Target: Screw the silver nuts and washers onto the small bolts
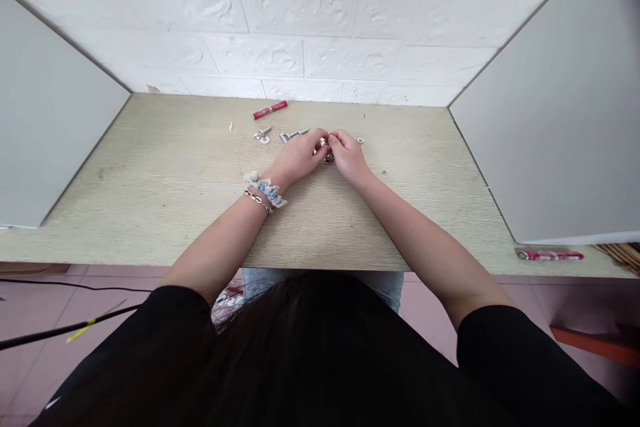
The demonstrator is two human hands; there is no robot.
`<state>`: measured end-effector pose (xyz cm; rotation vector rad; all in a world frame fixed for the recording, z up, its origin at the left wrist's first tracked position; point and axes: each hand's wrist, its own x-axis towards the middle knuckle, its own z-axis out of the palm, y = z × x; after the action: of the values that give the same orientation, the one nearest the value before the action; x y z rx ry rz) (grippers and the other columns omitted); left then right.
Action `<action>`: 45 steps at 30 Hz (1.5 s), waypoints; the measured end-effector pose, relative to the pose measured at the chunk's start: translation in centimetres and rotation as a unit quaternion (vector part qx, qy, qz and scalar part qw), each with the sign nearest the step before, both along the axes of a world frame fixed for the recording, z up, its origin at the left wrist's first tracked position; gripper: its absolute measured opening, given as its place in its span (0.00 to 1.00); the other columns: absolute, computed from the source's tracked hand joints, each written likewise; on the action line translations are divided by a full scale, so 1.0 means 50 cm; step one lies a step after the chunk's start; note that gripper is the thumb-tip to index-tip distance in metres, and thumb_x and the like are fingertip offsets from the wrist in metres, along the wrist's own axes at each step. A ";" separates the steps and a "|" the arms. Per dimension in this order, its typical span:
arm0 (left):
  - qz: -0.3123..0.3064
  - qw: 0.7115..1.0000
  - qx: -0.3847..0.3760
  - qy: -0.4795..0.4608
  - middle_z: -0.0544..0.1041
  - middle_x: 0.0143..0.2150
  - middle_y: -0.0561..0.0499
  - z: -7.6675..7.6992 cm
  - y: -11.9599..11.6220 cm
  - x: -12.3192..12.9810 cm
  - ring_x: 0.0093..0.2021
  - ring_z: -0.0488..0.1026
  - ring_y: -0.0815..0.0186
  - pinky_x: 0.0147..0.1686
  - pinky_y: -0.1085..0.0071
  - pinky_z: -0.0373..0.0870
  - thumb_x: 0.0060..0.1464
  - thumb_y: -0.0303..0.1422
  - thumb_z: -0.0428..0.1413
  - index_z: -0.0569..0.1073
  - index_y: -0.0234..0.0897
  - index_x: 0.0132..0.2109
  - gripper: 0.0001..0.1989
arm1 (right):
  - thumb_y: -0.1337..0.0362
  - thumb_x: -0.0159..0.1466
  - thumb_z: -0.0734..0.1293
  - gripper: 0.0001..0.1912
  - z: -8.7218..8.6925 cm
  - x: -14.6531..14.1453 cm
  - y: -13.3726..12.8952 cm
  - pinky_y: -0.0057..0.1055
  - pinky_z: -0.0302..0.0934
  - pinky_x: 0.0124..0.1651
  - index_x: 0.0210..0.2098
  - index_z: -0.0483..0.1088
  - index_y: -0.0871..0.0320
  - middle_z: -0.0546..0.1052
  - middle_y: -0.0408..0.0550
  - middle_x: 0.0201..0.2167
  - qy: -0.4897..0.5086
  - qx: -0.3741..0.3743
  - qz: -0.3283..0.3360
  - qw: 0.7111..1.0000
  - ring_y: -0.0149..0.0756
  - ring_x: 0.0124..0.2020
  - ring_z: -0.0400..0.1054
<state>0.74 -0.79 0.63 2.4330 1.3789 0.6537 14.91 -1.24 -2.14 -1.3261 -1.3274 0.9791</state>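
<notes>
Fingers (318, 135) partly hide metal pieces (329, 159).

1. Black short-sleeved top (525, 353), small white mark (52, 403) low on its left.
2. Frilly pale-blue scrunchie (266, 189), white-edged, on the left wrist (280, 177).
3. Silver chain-link bracelet (258, 200) beside it.
4. Light-blue legwear (257, 281), probably denim, mostly hidden.

Small shiny parts (329, 159) at the hands (301, 156), mostly hidden, type unclear. Silver bolts (294, 135) lying just left. Farther left: washers (265, 141), another bolt (266, 130), clustered. Loose nut (360, 141) right, on bench (200, 160).
</notes>
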 end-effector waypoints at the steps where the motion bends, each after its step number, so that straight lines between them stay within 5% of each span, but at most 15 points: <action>1: 0.001 1.000 -0.001 0.000 0.81 0.38 0.48 -0.002 0.000 0.001 0.37 0.77 0.61 0.38 0.68 0.68 0.63 0.35 0.50 0.72 0.38 0.51 0.13 | 0.64 0.68 0.61 0.10 0.002 0.000 -0.002 0.29 0.58 0.36 0.30 0.64 0.55 0.69 0.38 0.26 -0.016 0.007 -0.003 1.000 0.29 0.30 0.64; 21: 0.008 0.999 -0.038 -0.009 0.79 0.36 0.47 -0.006 -0.001 0.005 0.38 0.76 0.58 0.41 0.64 0.69 0.63 0.34 0.49 0.69 0.38 0.51 0.12 | 0.64 0.66 0.61 0.09 0.011 0.001 -0.011 0.30 0.57 0.39 0.29 0.65 0.55 0.70 0.38 0.25 -0.042 0.021 0.012 0.999 0.31 0.32 0.64; 45: 0.033 0.996 -0.031 -0.070 0.78 0.37 0.47 -0.006 0.006 0.003 0.40 0.74 0.61 0.43 0.65 0.68 0.65 0.30 0.46 0.69 0.37 0.48 0.09 | 0.65 0.63 0.58 0.10 -0.004 0.000 -0.008 0.34 0.61 0.43 0.41 0.69 0.56 0.74 0.41 0.30 -0.089 0.048 0.058 0.993 0.35 0.35 0.68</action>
<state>0.91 -0.47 0.32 2.2553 1.4069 0.7704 14.91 -1.65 -2.34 -1.2989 -1.5815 0.8796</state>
